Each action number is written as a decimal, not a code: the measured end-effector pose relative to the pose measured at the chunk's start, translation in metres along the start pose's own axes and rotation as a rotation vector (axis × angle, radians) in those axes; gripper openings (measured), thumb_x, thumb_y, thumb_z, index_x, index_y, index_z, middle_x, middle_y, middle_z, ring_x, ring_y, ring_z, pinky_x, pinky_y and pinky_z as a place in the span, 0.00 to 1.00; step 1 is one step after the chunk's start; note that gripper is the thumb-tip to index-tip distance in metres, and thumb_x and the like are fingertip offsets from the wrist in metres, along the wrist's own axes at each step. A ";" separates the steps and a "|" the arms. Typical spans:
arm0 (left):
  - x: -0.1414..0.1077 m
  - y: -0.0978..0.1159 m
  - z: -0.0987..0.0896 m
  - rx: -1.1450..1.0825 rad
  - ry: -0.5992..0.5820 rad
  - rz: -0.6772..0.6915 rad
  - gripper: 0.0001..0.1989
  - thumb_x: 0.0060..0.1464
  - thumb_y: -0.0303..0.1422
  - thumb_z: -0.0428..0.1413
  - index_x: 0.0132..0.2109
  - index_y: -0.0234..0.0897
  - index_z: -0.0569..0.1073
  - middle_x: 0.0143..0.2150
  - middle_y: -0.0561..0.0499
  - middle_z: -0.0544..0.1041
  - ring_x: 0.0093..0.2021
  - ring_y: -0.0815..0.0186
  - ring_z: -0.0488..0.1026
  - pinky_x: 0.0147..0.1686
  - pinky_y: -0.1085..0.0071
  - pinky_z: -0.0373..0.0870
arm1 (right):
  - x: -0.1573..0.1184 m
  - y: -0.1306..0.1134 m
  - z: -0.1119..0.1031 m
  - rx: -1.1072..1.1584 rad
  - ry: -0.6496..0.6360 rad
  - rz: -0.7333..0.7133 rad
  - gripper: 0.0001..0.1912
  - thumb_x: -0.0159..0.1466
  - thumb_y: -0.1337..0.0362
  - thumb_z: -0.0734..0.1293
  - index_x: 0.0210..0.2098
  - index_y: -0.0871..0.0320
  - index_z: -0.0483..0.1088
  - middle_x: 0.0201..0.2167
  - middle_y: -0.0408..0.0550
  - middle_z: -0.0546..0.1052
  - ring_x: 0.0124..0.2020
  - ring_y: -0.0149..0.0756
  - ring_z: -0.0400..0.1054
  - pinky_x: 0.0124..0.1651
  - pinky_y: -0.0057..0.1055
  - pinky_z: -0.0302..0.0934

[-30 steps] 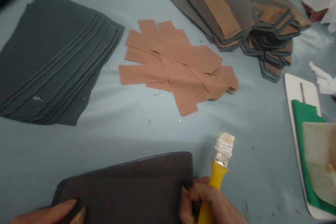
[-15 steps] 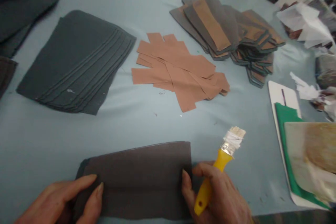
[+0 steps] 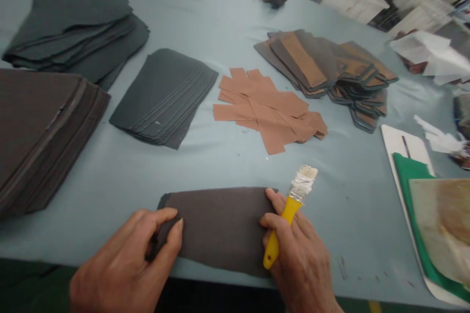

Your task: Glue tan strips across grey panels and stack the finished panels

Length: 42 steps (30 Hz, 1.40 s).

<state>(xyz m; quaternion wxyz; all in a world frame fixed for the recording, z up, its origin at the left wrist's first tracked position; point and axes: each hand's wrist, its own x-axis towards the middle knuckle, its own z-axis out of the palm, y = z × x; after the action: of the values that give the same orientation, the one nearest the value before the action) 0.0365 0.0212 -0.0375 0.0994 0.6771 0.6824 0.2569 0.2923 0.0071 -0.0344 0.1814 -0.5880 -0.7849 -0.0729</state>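
A dark brown panel (image 3: 220,230) lies near the table's front edge, with a dark grey layer showing at its upper left corner. My left hand (image 3: 135,254) pinches the panel's left end between thumb and fingers. At the right end, my right hand (image 3: 297,244) touches the panel with its fingertips. That same hand holds a paintbrush (image 3: 290,212) by its yellow handle, the whitish bristles pointing up and away. Beyond the panel is a loose pile of tan strips (image 3: 264,107).
Dark grey panels lie fanned out (image 3: 165,95) and in another pile (image 3: 81,24). A thick brown stack (image 3: 36,132) sits at left. Brown pieces with tan bands (image 3: 312,63) are at the back. At right, a white board (image 3: 392,142) lies under green material (image 3: 411,168).
The camera view has shifted, showing more of the left stacks. My right fingers have moved up to the panel's upper right corner, with the brush still in that hand. My left hand stays at the left end.
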 end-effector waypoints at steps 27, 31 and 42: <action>0.013 0.045 0.027 0.218 -0.189 0.627 0.28 0.76 0.44 0.42 0.68 0.26 0.69 0.72 0.38 0.71 0.72 0.49 0.68 0.69 0.53 0.60 | 0.000 0.002 0.001 0.091 0.047 -0.009 0.09 0.70 0.76 0.63 0.42 0.56 0.69 0.59 0.65 0.79 0.55 0.53 0.76 0.58 0.47 0.65; 0.014 0.046 0.029 0.216 -0.164 0.634 0.28 0.75 0.42 0.42 0.67 0.26 0.70 0.71 0.37 0.71 0.70 0.48 0.70 0.69 0.53 0.58 | 0.008 -0.007 0.000 0.091 0.070 0.026 0.04 0.72 0.69 0.66 0.40 0.54 0.67 0.60 0.67 0.78 0.56 0.51 0.77 0.58 0.45 0.65; 0.013 0.042 0.032 0.165 -0.177 0.614 0.27 0.74 0.41 0.44 0.67 0.26 0.70 0.70 0.37 0.72 0.70 0.48 0.69 0.71 0.55 0.52 | 0.002 0.000 0.008 0.190 -0.048 0.002 0.02 0.74 0.64 0.65 0.45 0.54 0.67 0.63 0.64 0.75 0.62 0.50 0.71 0.59 0.46 0.68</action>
<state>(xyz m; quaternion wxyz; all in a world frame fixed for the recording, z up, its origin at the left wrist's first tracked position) 0.0879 0.0386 -0.0416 0.0211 0.8766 0.4539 0.1586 0.2905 0.0112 -0.0408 0.2175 -0.5703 -0.7919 0.0164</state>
